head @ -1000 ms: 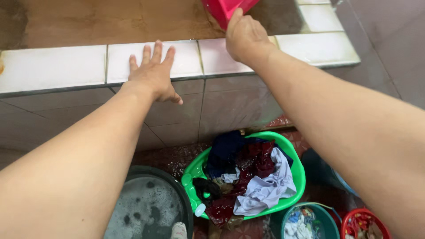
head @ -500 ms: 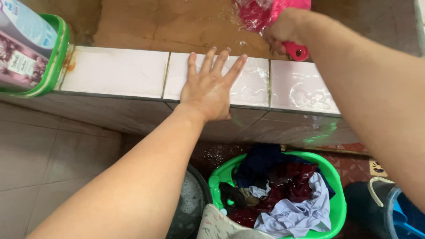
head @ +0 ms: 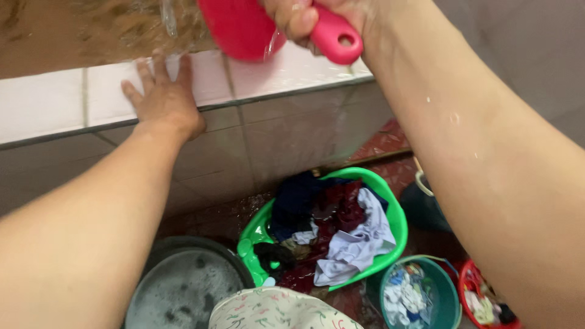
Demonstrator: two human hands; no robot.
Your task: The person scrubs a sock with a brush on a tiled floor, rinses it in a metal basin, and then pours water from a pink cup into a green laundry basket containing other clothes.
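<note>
A person leans over a white-tiled ledge (head: 49,103) at the edge of a water tank, seen from above. The right hand (head: 317,15), at the top of the view, is closed tight around the handle of a pink plastic water scoop (head: 244,27), held tilted above the ledge with water spilling from it. The left hand (head: 161,97) holds nothing: it lies flat, fingers spread, palm pressed on the tiled ledge to the left of the scoop, water splashing just beyond its fingertips. The two hands are apart.

Below the ledge, on the wet floor, a green plastic basin (head: 396,219) holds a heap of clothes (head: 335,231) in dark blue, maroon and pale lilac. To its near left stands a dark basin of grey soapy water (head: 183,286). At the near right are a teal bucket (head: 448,298) with small pieces of laundry and a red basket (head: 469,283), partly hidden by the right forearm. A patterned pale cloth (head: 274,311) shows at the near edge.
</note>
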